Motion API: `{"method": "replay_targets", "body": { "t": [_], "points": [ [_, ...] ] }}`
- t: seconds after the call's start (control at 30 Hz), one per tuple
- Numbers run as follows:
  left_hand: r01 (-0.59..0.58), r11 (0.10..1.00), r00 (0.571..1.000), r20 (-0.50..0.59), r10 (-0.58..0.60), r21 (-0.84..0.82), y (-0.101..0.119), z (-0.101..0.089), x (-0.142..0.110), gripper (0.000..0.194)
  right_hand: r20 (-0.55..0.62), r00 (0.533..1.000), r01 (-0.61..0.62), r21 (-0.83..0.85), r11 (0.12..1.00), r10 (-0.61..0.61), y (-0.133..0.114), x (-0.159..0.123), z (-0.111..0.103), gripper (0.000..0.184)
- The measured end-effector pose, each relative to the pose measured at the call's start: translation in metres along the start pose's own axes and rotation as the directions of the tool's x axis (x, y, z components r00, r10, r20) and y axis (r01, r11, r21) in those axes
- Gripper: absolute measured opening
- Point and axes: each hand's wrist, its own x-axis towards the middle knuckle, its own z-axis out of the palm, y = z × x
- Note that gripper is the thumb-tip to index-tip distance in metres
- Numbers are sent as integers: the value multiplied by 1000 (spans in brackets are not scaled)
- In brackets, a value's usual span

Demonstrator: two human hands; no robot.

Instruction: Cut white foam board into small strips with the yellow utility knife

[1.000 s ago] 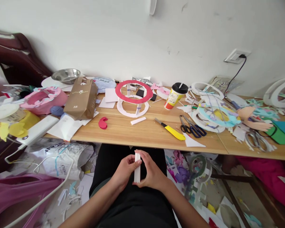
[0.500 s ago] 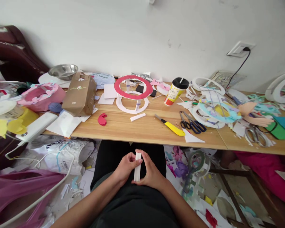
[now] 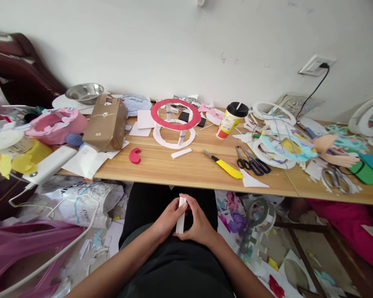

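Both my hands meet over my lap, below the front edge of the wooden table [image 3: 186, 171]. My left hand [image 3: 167, 218] and my right hand [image 3: 199, 223] are closed on a narrow white foam strip [image 3: 181, 215], which stands nearly upright between them. On the table straight ahead stands a red foam ring [image 3: 175, 114] raised on small posts above a white ring [image 3: 173, 138]. A loose white strip [image 3: 181, 153] and a red foam scrap [image 3: 134, 155] lie near it.
A yellow utility knife [image 3: 226, 164], blue-handled scissors [image 3: 251, 163] and a lidded paper cup [image 3: 231, 120] lie to the right. A brown paper bag [image 3: 106, 124], pink foam basket [image 3: 56, 124] and steel bowl [image 3: 85, 92] crowd the left. Foam scraps cover the floor.
My hands stay on the strip in my lap; the fingers have shifted slightly along it. The view has only drifted a little.
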Motion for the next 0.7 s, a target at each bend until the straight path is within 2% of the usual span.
{"method": "replay_targets", "body": {
  "t": [0.07, 0.17, 0.23, 0.3, 0.4, 0.47, 0.57, 0.63, 0.7],
  "points": [
    [38, 999, 999, 20, -38, -2, 1, 4, 0, 56, -15, 999, 40, -15, 999, -40, -2, 5, 1, 115],
    [74, 995, 997, -41, -71, 74, 0, 7, 2, 61, -20, 992, 120, -73, 990, -121, -2, 10, 0, 114],
    [83, 991, 995, -71, -75, 109, -1, 8, 4, 58, -22, 988, 150, -94, 984, -152, 0, 12, 0, 114],
    [110, 990, 993, -56, -106, 83, 1, 7, 6, 53, -32, 988, 150, -87, 985, -153, 3, 11, 0, 114],
    [196, 979, 980, 36, -194, -62, 9, 3, 7, 42, -44, 994, 97, -63, 993, -100, 4, 10, 1, 115],
    [256, 951, 961, 155, -230, -175, 18, 0, 7, 38, -52, 996, 74, -31, 997, -75, 1, 10, 0, 118],
    [368, 879, 902, 347, -258, -304, 27, -3, 8, 53, -92, 995, 40, 51, 998, -35, -5, 13, -4, 121],
    [447, 830, 869, 383, -314, -334, 28, -3, 11, 70, -108, 994, 13, 70, 997, -5, -8, 15, -6, 123],
    [490, 808, 861, 326, -391, -327, 24, -1, 17, 73, -91, 996, -9, 44, 999, 13, -7, 16, -6, 125]
  ]
}}
